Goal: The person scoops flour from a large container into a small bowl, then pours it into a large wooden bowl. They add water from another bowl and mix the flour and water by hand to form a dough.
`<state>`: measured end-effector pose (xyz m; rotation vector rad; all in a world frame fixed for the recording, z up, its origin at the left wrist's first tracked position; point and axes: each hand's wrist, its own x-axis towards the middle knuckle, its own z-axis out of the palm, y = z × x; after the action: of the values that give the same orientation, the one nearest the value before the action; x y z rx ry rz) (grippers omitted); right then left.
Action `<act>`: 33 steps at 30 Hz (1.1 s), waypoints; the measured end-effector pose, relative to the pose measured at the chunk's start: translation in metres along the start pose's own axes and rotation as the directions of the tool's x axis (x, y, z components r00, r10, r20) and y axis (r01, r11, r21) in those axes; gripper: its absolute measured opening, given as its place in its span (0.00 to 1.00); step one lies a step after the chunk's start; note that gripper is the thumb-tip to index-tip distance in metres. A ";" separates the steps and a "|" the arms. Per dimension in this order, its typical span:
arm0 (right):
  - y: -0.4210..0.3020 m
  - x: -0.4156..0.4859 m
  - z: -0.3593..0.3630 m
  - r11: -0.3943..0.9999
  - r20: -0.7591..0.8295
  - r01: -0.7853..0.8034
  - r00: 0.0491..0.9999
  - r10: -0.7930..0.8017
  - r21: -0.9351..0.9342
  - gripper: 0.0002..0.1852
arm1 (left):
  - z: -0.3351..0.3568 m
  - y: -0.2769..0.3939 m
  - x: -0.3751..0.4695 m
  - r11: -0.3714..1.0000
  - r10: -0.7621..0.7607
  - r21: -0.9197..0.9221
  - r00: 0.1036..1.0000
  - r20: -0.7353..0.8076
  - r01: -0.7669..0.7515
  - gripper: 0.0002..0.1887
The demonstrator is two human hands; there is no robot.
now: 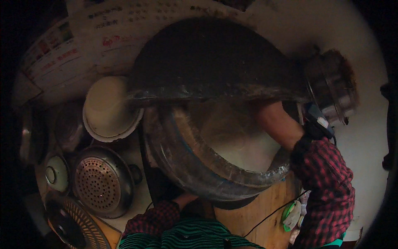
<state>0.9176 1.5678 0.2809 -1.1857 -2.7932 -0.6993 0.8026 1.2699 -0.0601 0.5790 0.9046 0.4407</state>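
Observation:
A large dark vat [199,174] with a thick, worn rim stands before me. Pale material [245,152] lies inside, too dim to identify. Over the far half of the opening is a big dark rounded cover [214,59] with a straight, ragged near edge. My right hand [269,115] reaches into the vat under that edge; its fingers are hidden. A dark band and a small device [318,123] sit at the right wrist. My left hand [189,198] is by the vat's near lower side, with its fingers out of sight.
On the left are a cream basin [107,102], a perforated metal steamer pan [98,183], a pale green bowl [57,174] and a slotted round object [74,221]. Metal pots [334,84] stand at right. A black cord [264,219] crosses the wooden board [248,214].

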 end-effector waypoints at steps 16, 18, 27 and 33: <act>-0.070 0.036 -0.040 0.666 0.125 0.121 0.942 -0.310 0.736 0.18 | 0.001 0.005 0.007 1.000 0.016 0.006 1.000 0.005 -0.016 0.25; -0.079 0.040 -0.044 0.699 0.281 0.084 0.877 -0.391 0.710 0.18 | 0.000 0.004 0.005 1.000 0.013 0.009 1.000 0.005 -0.014 0.25; -0.056 0.018 -0.097 0.524 0.578 -0.306 0.642 -0.503 0.795 0.17 | -0.002 0.003 0.004 1.000 -0.014 0.019 1.000 0.000 0.014 0.25; -0.017 -0.005 -0.103 0.611 0.692 -0.479 0.704 -0.160 0.630 0.16 | -0.003 0.006 0.008 0.999 -0.038 0.032 0.999 0.003 0.038 0.25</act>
<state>0.8947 1.5116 0.3659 -1.6422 -2.7489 1.1895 0.8042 1.2798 -0.0628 0.5908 0.9194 0.3914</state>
